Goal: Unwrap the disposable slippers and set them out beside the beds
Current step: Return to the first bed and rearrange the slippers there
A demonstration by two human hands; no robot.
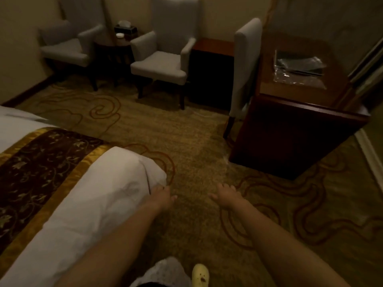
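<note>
Patterned gold-brown carpet (186, 129) is filling the middle of the frame, with red swirl lines running through it. Your bed (68, 183) is occupying the lower left, its white cover crossed by a dark floral runner (39, 162) edged in gold. Two grey armchairs (163, 63) are standing at the upper left and upper centre with a small round table (112, 48) between them, and a dark wooden desk (298, 121) is sitting at the right, a grey chair (244, 69) pushed against its left side.

Clear plastic wrapping (298, 69) is lying on the desk top; whether slippers are inside it is too blurred and dim to tell. No unwrapped slipper is showing on the carpet.

Your left hand (163, 196) is reaching to the bed corner, fingers loosely spread, touching or just beside the white cover. Your right hand (228, 195) is hovering over bare carpet, fingers spread and holding nothing.

A yellow shoe (200, 274) is peeking in at the bottom edge, cut off. Open carpet is lying between the bed corner and the desk.
</note>
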